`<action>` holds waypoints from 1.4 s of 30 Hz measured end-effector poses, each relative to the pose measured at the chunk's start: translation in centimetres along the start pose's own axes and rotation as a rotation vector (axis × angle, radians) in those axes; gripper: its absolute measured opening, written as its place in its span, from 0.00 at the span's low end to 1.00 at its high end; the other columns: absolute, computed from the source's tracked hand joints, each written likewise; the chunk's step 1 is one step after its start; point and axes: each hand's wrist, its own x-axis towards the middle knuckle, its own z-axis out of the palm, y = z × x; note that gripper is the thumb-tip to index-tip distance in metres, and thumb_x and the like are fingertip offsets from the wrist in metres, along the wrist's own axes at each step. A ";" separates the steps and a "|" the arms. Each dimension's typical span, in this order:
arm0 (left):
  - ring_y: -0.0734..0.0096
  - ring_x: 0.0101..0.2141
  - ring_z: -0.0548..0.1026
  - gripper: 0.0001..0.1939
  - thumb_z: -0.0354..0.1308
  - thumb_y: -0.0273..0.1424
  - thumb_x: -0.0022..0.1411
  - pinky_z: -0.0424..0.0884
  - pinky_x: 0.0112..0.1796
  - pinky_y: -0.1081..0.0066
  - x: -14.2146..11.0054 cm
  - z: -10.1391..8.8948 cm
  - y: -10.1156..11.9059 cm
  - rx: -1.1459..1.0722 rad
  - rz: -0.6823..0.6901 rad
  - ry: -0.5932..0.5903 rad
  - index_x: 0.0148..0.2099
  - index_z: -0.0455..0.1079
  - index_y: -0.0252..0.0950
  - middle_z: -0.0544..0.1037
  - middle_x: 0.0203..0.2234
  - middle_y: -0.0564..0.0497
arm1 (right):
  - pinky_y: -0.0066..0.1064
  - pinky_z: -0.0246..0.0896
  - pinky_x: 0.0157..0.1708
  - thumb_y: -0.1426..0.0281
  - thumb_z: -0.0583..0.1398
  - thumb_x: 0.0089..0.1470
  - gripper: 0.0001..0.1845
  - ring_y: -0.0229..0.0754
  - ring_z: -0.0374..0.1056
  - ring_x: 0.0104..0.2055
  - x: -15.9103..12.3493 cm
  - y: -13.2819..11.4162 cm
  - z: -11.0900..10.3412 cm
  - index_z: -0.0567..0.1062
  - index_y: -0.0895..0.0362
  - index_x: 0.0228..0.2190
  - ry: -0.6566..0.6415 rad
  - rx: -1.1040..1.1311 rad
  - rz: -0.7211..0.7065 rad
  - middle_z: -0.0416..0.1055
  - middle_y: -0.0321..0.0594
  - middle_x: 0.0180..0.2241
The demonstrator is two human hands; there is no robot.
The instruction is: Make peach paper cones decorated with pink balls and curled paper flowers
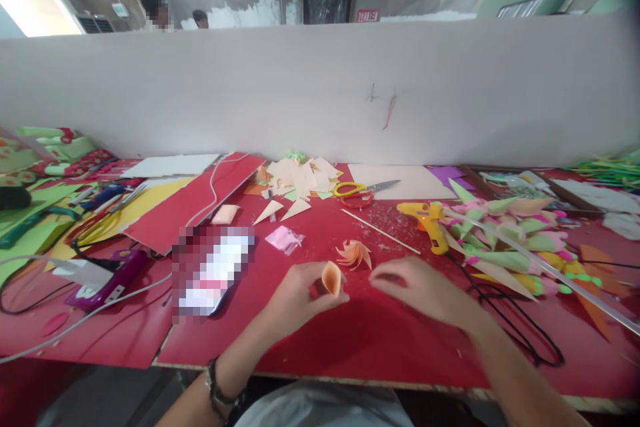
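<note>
My left hand (300, 297) is wrapped round a pale orange paper cone (331, 279), its open mouth facing up toward me. Just to the right hovers my right hand (417, 290), a little blurred, fingers curved with a gap to the thumb and nothing visible in them. Between and beyond the hands lies an orange pinwheel-shaped paper flower (355, 254). A thin wooden stick (381, 231) rests behind it. The yellow hot glue gun (429, 223) stands beyond my right hand. Two cut paper triangles (296, 209) lie farther back.
A phone (217, 273) lies left, near a pink packet (284, 239). Yellow-handled scissors (367, 192) and paper scraps (300, 177) are at the back. Paper cones (520, 230) pile up right, beside a black cord (530, 337). A white partition (310, 93) rises behind the red table (350, 360).
</note>
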 end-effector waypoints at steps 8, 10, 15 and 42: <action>0.79 0.18 0.59 0.10 0.52 0.34 0.53 0.51 0.21 0.76 2.5 -2.6 -0.8 0.528 0.050 0.084 0.24 0.62 0.34 0.64 0.16 0.57 | 0.35 0.58 0.27 0.58 0.53 0.49 0.17 0.51 0.69 0.31 -0.9 7.3 -4.6 0.73 0.58 0.31 0.318 -0.595 0.619 0.73 0.46 0.28; 0.78 0.18 0.58 0.12 0.52 0.37 0.53 0.49 0.20 0.75 3.3 -2.9 -1.1 0.594 0.057 0.125 0.24 0.61 0.35 0.63 0.15 0.57 | 0.36 0.59 0.31 0.59 0.52 0.50 0.19 0.53 0.69 0.35 -0.3 8.7 -4.3 0.71 0.61 0.34 0.367 -0.662 0.637 0.72 0.50 0.32; 0.78 0.17 0.56 0.15 0.52 0.41 0.52 0.47 0.20 0.74 4.7 -2.9 -2.8 0.651 0.036 0.203 0.22 0.60 0.35 0.60 0.14 0.57 | 0.37 0.57 0.39 0.63 0.54 0.49 0.22 0.54 0.65 0.43 1.8 11.3 -3.8 0.66 0.67 0.41 0.394 -0.695 0.574 0.69 0.58 0.40; 0.77 0.20 0.61 0.10 0.50 0.34 0.55 0.52 0.22 0.77 5.2 -3.2 -7.3 0.485 -0.032 0.375 0.25 0.59 0.35 0.63 0.17 0.57 | 0.28 0.54 0.22 0.54 0.54 0.46 0.18 0.41 0.64 0.22 4.0 0.5 -0.3 0.65 0.57 0.29 0.576 -0.225 0.162 0.65 0.36 0.19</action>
